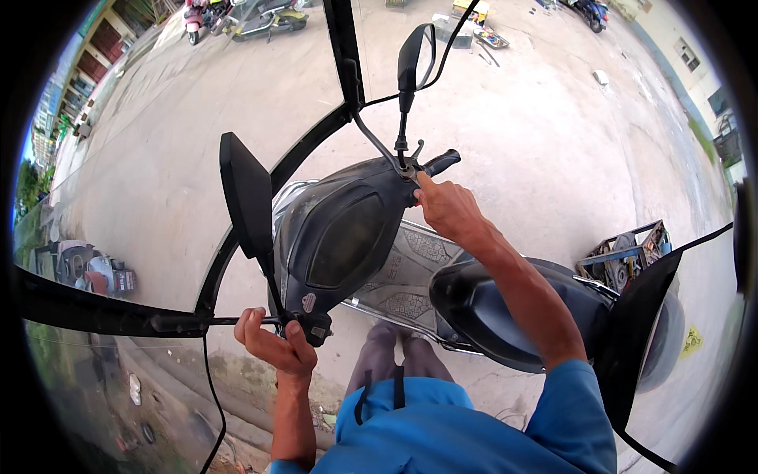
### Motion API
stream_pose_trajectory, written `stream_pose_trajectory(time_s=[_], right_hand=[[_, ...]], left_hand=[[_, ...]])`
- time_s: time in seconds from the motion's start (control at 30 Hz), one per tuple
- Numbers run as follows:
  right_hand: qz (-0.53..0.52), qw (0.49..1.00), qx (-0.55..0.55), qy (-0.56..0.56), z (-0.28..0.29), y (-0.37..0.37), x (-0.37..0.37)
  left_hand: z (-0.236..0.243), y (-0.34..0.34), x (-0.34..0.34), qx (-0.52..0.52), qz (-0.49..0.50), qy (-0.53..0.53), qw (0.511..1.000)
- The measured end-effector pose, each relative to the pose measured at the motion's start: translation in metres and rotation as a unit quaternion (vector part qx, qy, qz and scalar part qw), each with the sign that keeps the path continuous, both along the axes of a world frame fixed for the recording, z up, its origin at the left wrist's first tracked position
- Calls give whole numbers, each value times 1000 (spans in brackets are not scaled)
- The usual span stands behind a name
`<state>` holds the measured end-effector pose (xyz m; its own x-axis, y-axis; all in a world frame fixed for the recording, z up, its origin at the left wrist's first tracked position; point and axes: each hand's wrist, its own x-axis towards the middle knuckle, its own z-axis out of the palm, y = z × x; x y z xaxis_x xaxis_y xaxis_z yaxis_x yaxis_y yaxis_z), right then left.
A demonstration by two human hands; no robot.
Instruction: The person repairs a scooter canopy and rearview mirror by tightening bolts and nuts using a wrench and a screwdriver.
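Note:
A dark electric scooter stands across the view, its black front panel [347, 241] facing up at me. My left hand [280, 344] is closed around the left end of the handlebar, by the switch housing [317, 328]; the grip itself is hidden under the fingers. From beside it rises the left mirror [245, 193]. My right hand [450, 207] is closed at the foot of the right mirror [416, 59], fingertips against the metal clamp [408, 170]. Whatever sits between those fingers is hidden. Just beyond is the black right grip [442, 163] with its brake lever [418, 148].
A black canopy frame [316, 138] with a clear windshield curves around the front. The black seat [521, 316] is at right, behind the grey footboard [407, 268]. A metal crate of parts [632, 253] stands beyond it. Tools and a tray [491, 38] lie farther off, with parked scooters [268, 20].

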<state>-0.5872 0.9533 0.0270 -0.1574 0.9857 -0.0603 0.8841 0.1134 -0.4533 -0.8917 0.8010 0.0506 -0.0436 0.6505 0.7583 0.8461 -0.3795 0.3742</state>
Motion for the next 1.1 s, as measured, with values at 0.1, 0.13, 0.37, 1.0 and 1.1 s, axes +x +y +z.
stream_pose_trajectory(time_s=[0.1, 0.13, 0.37, 1.0, 1.1], right_hand=[[-47, 996, 61, -44, -5, -8, -14], [-68, 989, 95, -85, -3, -13, -18], [-25, 977, 159, -139, -25, -9, -15], [275, 927, 198, -158, -16, 79, 71], [338, 894, 239, -173, -35, 107, 86]], left_hand=[[25, 9, 47, -49, -188, -31, 980], [33, 34, 71, -94, -207, -42, 973], [13, 238, 185, -457, -216, -341, 793], [-18, 280, 193, -469, -248, -333, 780], [-16, 277, 200, -463, -239, -329, 787]])
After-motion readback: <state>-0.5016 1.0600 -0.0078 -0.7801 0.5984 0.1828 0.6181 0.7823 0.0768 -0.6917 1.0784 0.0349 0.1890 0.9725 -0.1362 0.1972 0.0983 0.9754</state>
